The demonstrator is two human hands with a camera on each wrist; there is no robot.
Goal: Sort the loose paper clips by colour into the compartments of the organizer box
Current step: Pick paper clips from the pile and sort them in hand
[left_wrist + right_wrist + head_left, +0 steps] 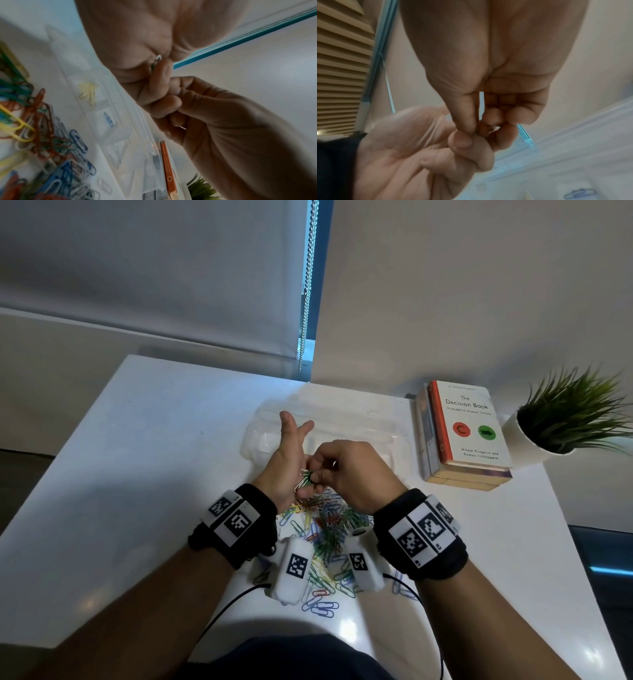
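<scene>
Fingertips (313, 470) of both hands pinched a tangled green-and-white clip cluster (304, 478) above the pile (325, 525), near the box (260, 436); light, springy, slippery wire, best gripped at a loop.

Head view looks down over the counter (144, 474); both wrist views, close, look along the palms, sharing the joined fingers (462, 140).

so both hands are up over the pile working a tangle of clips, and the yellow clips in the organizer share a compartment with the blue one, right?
Not quite. The hands, left and right, do work a tangle of clips above the pile, but the left wrist view shows the yellow clips and the blue clip in separate, adjacent compartments of the organizer.
</scene>
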